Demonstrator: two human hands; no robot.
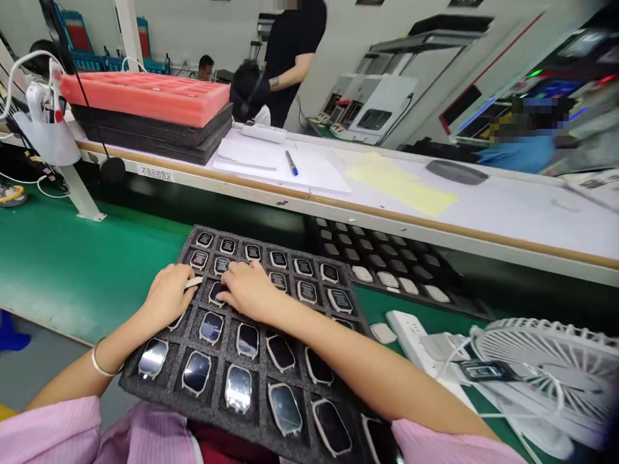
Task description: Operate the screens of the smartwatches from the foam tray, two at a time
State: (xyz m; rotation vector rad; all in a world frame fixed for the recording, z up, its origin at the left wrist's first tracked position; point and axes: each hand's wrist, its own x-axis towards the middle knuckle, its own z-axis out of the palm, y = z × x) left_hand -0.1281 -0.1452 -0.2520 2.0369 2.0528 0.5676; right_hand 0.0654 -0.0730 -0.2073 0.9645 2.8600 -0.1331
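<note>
A black foam tray point(264, 348) lies tilted before me, its square pockets holding several smartwatch bodies without straps. Watches in the far rows, such as one smartwatch point(304, 266), show lines of white text; near ones, like another smartwatch point(239, 388), have dark, reflective screens. At the tray's left edge my left hand point(168, 295) is closed, pinching a slim white piece point(193, 281) between thumb and fingers. Its full shape is hidden. My right hand point(251, 290) reaches over the tray, thumb and fingers apart, fingertips at a smartwatch point(216, 294) in the third row.
Under the raised shelf point(319, 205) sits a second dark tray point(387, 254) with pale pieces along its near edge. A power strip point(409, 335) and a white fan point(546, 374) stand at right. Red foam point(145, 93) tops black trays point(159, 132) on the shelf. People are beyond.
</note>
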